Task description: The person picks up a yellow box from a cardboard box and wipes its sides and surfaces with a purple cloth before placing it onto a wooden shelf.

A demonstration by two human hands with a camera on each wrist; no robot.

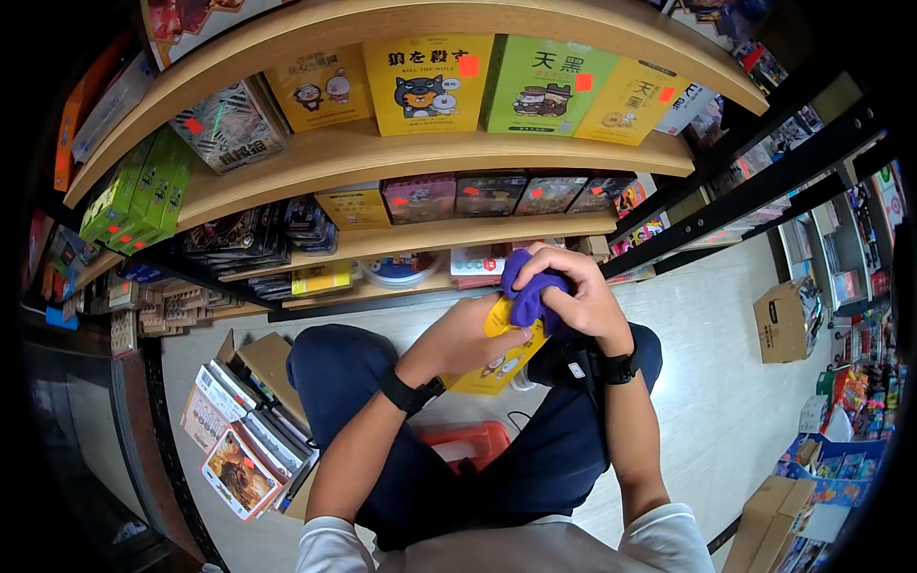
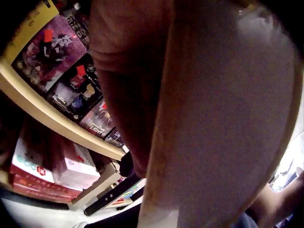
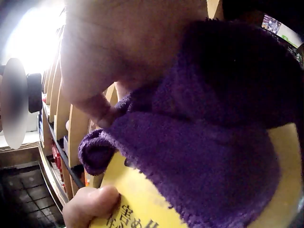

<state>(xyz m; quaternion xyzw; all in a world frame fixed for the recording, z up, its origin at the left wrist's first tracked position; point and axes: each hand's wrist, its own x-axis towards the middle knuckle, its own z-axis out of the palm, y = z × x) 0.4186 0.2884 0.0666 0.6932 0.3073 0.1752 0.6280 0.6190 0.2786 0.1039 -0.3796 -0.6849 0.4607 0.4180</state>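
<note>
My left hand (image 1: 468, 336) grips a yellow box (image 1: 504, 371) with small cartoon figures on its front, held tilted above my lap. Its thumb lies across the printed face. In the left wrist view, a broad shadowed side of the box (image 2: 228, 114) fills the right half beside the hand (image 2: 130, 61). My right hand (image 1: 581, 286) holds a bunched purple cloth (image 1: 527, 304) against the box's upper end. Seen from the right wrist, the fuzzy cloth (image 3: 204, 161) drapes over the yellow face and covers part of its black lettering. Folds of cloth hide part of the right fingers.
Ahead stand wooden shelves (image 1: 430, 151) of boxed games with orange stickers. An open cardboard carton (image 1: 267, 368) with books and boxes (image 1: 239, 458) sits on the floor at left. Something red (image 1: 487, 439) lies between my legs. Another carton (image 1: 781, 323) stands at right.
</note>
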